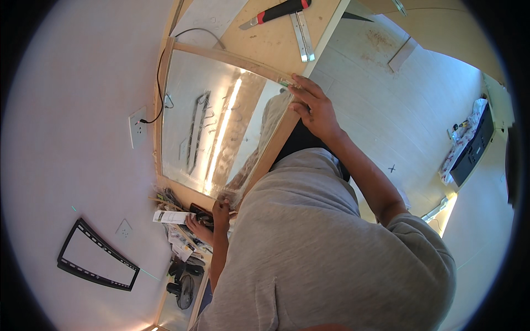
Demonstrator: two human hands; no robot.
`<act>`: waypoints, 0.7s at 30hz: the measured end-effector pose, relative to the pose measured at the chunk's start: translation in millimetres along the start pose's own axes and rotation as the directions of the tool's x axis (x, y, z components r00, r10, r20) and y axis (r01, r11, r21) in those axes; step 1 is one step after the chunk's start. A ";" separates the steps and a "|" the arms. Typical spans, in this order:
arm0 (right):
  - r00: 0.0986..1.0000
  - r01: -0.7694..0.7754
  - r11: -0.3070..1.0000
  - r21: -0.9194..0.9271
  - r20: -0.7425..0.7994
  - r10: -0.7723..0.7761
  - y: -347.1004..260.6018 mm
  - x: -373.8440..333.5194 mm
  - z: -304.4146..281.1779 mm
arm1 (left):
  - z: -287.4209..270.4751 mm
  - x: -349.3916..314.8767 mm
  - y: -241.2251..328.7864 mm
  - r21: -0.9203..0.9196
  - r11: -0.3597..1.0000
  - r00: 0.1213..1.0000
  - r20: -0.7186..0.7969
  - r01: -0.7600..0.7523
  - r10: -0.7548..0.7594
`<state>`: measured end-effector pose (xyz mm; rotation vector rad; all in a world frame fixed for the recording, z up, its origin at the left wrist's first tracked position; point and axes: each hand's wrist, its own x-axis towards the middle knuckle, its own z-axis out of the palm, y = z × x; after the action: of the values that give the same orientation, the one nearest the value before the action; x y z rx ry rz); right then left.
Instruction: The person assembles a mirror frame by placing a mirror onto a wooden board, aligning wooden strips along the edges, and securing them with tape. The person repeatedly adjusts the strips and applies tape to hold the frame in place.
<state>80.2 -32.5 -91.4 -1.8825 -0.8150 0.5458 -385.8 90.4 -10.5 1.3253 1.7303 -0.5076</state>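
A mirror-like panel [185, 94] in a pale wooden frame lies tilted in front of me, reflecting a bright strip of light. At its far right corner my right hand [318, 110] grips the frame, fingers over the edge. My left hand [221, 214] is at the near left corner of the panel, its fingers drawn together; what they pinch is too small to make out. Just left of it another hand [200, 229] shows beside a white printed box [170, 217]. Whether that hand is a reflection or another person's, I cannot tell.
Past the panel, a red-and-black utility knife [276, 12] and metal slide strips [302, 36] lie on the wooden top [265, 41]. A black cable [161, 83] runs to a wall socket [138, 128]. A black bracket [99, 256] is on the left wall. A wood offcut [402, 54] lies on the floor.
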 end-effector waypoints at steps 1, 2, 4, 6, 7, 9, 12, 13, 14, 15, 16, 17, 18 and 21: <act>1.000 -0.002 1.000 -0.001 0.004 0.002 -0.2 -0.1 0.1 | -0.9 0.7 -0.8 -0.008 1.000 1.000 0.015 -0.010 0.010; 1.000 -0.003 1.000 0.000 0.005 0.003 -0.4 -0.1 0.2 | -1.7 1.3 -1.7 0.005 1.000 1.000 0.015 -0.019 0.019; 1.000 -0.009 1.000 0.003 0.010 0.009 -0.6 -0.2 0.1 | -2.0 2.3 -3.6 0.011 1.000 1.000 0.015 -0.016 0.016; 1.000 -0.018 1.000 0.009 0.017 0.018 -0.7 0.0 0.2 | -1.6 3.0 -5.3 0.009 1.000 1.000 -0.001 0.016 -0.016; 1.000 -0.019 1.000 0.016 0.016 0.019 -0.8 0.2 0.2 | -1.4 3.1 -5.9 -0.033 0.999 1.000 0.013 0.013 -0.012; 1.000 -0.024 0.999 0.028 0.010 0.024 -0.8 0.8 -0.3 | -1.1 3.7 -6.9 -0.059 0.998 1.000 0.017 0.020 -0.019; 0.999 -0.027 0.999 0.039 0.028 0.026 -1.7 1.6 -1.5 | -2.1 5.6 -8.4 0.001 0.999 0.999 0.000 0.055 -0.055; 1.000 -0.018 0.999 0.030 0.020 0.017 -2.3 1.4 -2.4 | -2.6 6.3 -9.2 0.014 1.000 1.000 0.003 0.011 -0.011; 1.000 -0.022 1.000 0.020 0.019 0.022 -2.6 1.5 -3.2 | -2.6 8.0 -10.0 0.029 1.000 1.000 -0.005 -0.004 0.004; 0.999 -0.026 1.000 0.011 0.022 0.025 -3.7 0.8 -3.2 | -2.8 8.0 -11.9 0.006 1.000 1.000 -0.009 0.003 -0.003; 0.998 -0.061 0.998 0.027 0.015 0.061 -4.9 -0.4 -3.4 | -2.4 7.6 -14.5 -0.017 1.000 1.000 -0.013 0.009 -0.009; 0.996 -0.090 0.995 0.044 0.009 0.090 -5.3 0.0 -2.9 | -1.6 7.9 -16.8 -0.078 0.996 0.999 -0.013 0.032 -0.033; 0.995 -0.103 0.993 0.065 0.003 0.103 -5.8 0.0 -2.3 | 0.1 7.5 -19.9 -0.090 0.994 0.997 -0.038 0.066 -0.070; 1.000 -0.030 0.999 0.037 0.000 0.030 -3.5 1.2 -1.6 | 8.9 0.4 -33.2 -0.282 0.959 0.987 -0.145 0.023 -0.066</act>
<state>81.0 -31.5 -87.6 -1.8635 -0.7728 0.5751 -412.9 72.4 -21.6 1.1486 1.8821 -0.1788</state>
